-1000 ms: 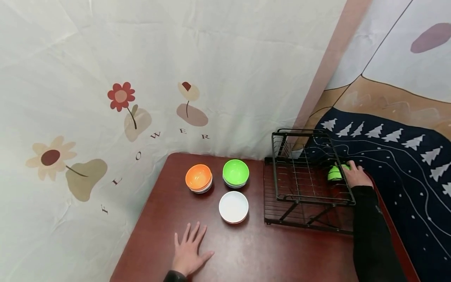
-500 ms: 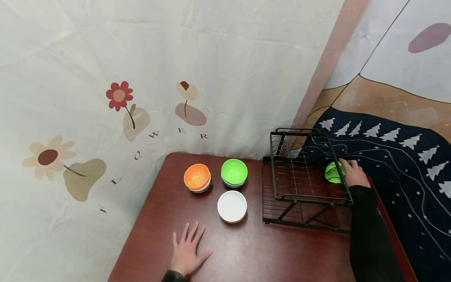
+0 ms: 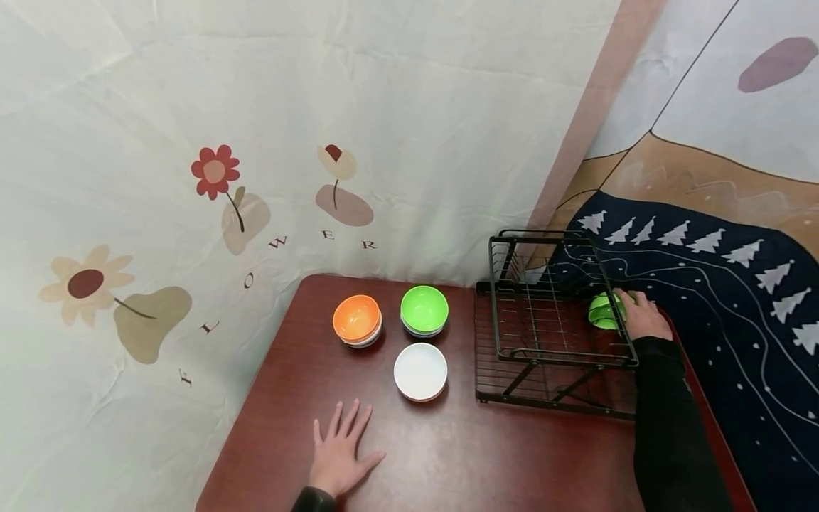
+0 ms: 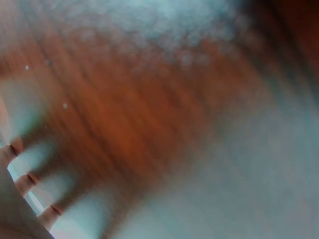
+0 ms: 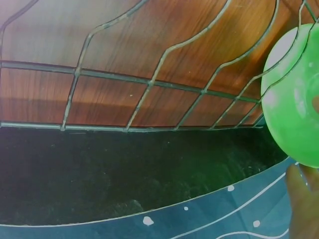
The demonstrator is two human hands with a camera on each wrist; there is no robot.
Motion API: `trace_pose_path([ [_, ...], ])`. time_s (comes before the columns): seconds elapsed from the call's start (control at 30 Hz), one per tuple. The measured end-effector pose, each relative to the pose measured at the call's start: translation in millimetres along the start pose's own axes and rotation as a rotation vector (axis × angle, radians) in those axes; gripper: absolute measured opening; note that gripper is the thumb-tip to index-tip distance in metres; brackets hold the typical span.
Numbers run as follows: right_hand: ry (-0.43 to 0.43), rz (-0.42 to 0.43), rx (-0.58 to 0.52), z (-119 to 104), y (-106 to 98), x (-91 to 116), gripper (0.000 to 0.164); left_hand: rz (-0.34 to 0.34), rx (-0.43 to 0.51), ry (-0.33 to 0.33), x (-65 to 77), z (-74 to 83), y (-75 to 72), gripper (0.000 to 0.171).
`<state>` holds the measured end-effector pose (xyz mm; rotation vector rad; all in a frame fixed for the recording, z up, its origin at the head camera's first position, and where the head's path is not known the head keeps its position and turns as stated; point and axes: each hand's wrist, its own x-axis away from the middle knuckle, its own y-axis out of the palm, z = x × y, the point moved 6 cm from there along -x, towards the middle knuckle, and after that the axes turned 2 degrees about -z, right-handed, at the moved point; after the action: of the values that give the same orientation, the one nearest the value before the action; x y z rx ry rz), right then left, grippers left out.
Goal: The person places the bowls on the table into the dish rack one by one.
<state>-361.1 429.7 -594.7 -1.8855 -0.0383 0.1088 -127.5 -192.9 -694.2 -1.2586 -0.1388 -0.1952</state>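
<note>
My right hand grips a green bowl at the far right end of a black two-tier dish rack. In the right wrist view the bowl stands tilted on its side against the thin rack wires, its outer face showing, with fingers at its lower edge. The upper tier's wires cross in front of the bowl in the head view. My left hand rests on the reddish-brown table, palm down and fingers spread; the left wrist view shows its fingertips at the lower left.
Stacked bowls stand left of the rack: an orange one on top of one stack, a light-green one on another, and a white one nearer me. A pale printed curtain hangs behind; a navy one borders the right side.
The green bowl has turned more onto its side and shifted slightly left and down in my right hand, then barely moved over the last half second. My left hand has stayed in place.
</note>
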Motion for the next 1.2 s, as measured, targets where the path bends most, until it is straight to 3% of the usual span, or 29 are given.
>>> trace_pose_path([
  [0.3,-0.036,0.084,0.008,-8.5,-5.5,6.1,0.059,-0.018,-0.005,-0.005,-0.3,2.0,-2.8,0.096],
  [0.6,-0.069,0.049,0.045,-20.4,-15.8,11.8,0.070,-0.008,-0.006,-0.001,-0.4,0.4,-0.7,0.096],
  [0.73,-0.106,0.080,0.024,-24.1,-25.3,24.8,0.073,0.005,-0.003,0.005,-1.3,0.0,0.6,0.096],
  [0.83,-0.136,0.146,0.005,-25.9,-29.9,46.0,0.074,0.002,0.001,0.003,-2.3,0.5,0.5,0.096],
  [0.97,-0.130,0.218,-0.019,-26.4,-29.3,90.6,0.072,0.004,0.000,0.004,-2.0,0.8,0.3,0.096],
  [1.2,0.056,0.196,-0.054,-35.8,-4.3,182.8,0.079,0.024,0.013,0.017,0.0,0.8,-2.7,0.095],
])
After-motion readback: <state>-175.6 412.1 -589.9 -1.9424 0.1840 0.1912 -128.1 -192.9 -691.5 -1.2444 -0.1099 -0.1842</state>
